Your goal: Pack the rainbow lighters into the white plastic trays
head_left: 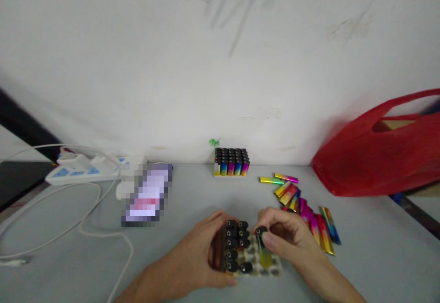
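Note:
A pale tray (275, 271) with rows of round-cornered holes sits before me, its left part filled with black-topped lighters (231, 243). My left hand (199, 252) is wrapped round the tray's left side and the lighters standing there. Between the thumb and fingers of my right hand (288, 234) is a single lighter (265, 255), gripped by its black top. Its yellowish, shiny body hangs over the tray's right part; whether its lower end is in a hole I cannot tell. One lighter (246, 267) stands apart at the near edge of the second column.
Shiny coloured metallic sleeves or lighter bodies (321, 232) lie scattered at right. A full block of lighters (231, 162) stands against the wall. At left are a phone (147, 195), a power strip (82, 171) and a white cable (103, 235). A red bag (378, 156) stands far right.

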### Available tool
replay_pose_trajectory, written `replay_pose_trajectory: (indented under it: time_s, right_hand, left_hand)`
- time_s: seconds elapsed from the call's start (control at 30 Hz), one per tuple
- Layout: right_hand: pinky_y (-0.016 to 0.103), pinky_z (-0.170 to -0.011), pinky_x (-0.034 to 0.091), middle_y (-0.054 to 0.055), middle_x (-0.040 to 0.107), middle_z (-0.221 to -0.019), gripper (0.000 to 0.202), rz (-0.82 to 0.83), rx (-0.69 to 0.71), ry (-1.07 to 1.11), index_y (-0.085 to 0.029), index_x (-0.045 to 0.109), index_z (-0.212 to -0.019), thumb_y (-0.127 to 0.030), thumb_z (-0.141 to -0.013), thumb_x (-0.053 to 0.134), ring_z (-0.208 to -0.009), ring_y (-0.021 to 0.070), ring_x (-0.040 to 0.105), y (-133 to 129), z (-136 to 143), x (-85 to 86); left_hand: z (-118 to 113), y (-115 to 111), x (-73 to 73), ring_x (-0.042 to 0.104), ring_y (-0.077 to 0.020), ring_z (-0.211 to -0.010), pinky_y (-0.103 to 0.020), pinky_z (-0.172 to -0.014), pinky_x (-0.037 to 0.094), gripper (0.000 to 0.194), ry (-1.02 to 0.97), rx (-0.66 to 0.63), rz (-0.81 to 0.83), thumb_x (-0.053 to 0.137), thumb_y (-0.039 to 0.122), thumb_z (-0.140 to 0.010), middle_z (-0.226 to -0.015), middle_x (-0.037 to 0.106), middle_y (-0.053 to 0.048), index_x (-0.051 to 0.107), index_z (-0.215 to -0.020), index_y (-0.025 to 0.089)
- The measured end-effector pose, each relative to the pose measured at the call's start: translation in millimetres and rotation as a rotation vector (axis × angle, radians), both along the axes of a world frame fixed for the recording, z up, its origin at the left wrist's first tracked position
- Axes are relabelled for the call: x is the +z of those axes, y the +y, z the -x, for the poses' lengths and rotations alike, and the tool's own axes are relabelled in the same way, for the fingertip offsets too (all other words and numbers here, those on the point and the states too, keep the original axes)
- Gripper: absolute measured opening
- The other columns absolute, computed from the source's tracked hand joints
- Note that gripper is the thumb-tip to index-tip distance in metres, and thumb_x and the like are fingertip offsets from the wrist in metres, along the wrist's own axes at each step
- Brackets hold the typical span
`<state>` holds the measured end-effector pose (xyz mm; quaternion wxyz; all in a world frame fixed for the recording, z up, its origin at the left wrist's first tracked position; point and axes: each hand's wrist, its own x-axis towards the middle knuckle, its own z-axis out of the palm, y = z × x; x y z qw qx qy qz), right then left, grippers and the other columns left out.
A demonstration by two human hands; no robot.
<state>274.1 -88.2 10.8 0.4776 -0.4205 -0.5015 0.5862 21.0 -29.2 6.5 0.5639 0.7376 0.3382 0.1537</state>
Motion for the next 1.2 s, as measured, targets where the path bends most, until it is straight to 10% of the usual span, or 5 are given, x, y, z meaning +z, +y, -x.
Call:
replay_pose_trajectory:
  time_s: [0.37,1.2]
  right_hand:
    - [0.029,-0.062,0.045,0.003,0.070,-0.079,0.018,-0.241,0.009,-0.350,-0.021,0.079,-0.091,-0.037,-0.090,0.087,-0.069,0.0169,0.063,-9.5,8.8,3.2]
    - [0.032,-0.063,0.043,-0.004,0.069,-0.062,0.018,-0.588,-0.108,-0.643,-0.026,0.071,-0.083,-0.027,-0.087,0.089,-0.057,0.0157,0.063,-9.8,5.5,-6.4]
  left_hand:
    - [0.8,1.0,-3.1,0.067,-0.0319,-0.120,-0.043,-0.112,0.053,0.071,-0.030,-0.024,-0.043,0.102,0.022,-0.067,-0.128,0.069,-0.003,0.069,-0.129,0.026]
    - [1.2,-0.1,-7.1,0.068,-0.0249,-0.102,-0.031,-0.084,0.058,0.072,-0.046,-0.011,0.025,0.102,0.026,-0.068,-0.123,0.066,-0.003,0.068,-0.132,0.025]
